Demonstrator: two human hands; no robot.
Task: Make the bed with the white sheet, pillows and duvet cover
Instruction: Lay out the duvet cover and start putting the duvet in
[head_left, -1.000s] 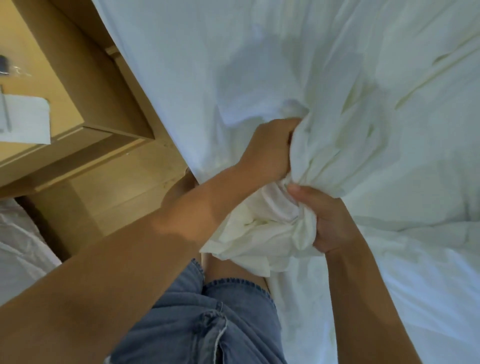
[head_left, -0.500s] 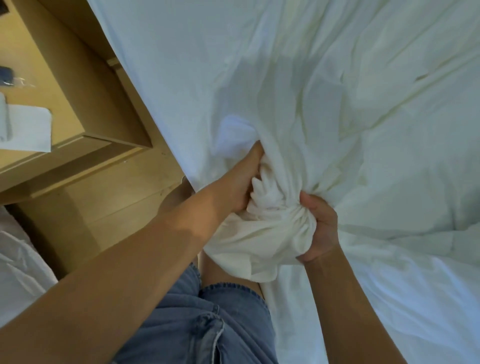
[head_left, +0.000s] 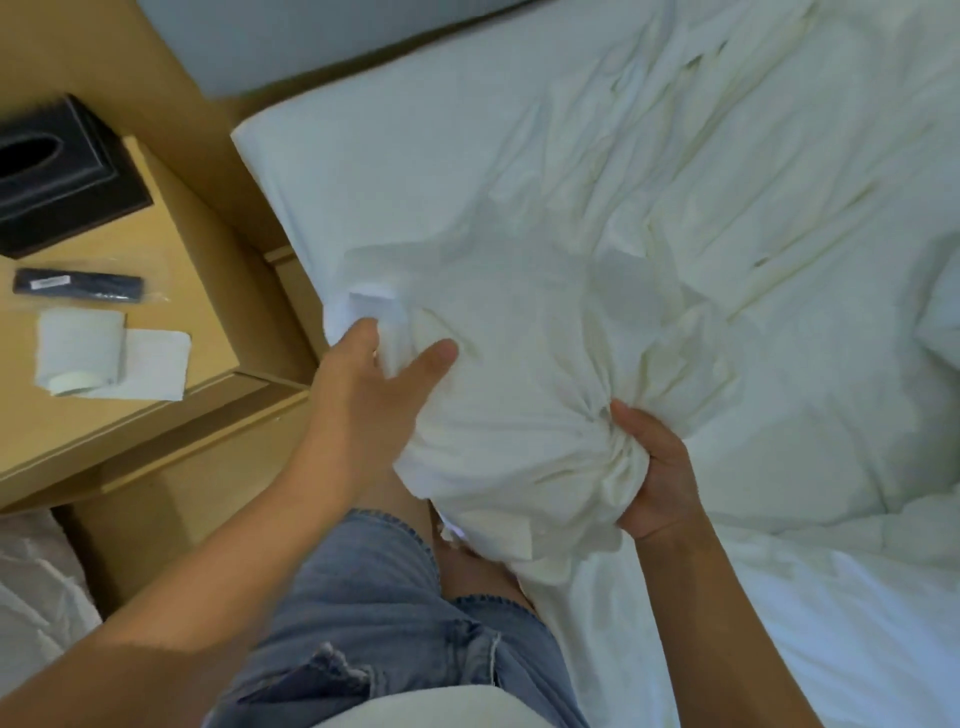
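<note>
Head view: our right hand (head_left: 652, 467) clamps the bunched sheet (head_left: 545, 426); its loose corner lies leftward, pinched by our left hand (head_left: 374, 384).

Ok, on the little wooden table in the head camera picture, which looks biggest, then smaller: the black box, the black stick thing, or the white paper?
1. Black box, though cut off by the edge.
2. White paper.
3. Black stick thing, slimmest.

My left hand (head_left: 374, 379) is reaching forward, thumb spread wide, fingers apparently pinching white cloth (head_left: 519, 415), though they are partly hidden. My right hand (head_left: 654, 467) is clenching a gathered bunch of it, forearm angling up from below.
</note>
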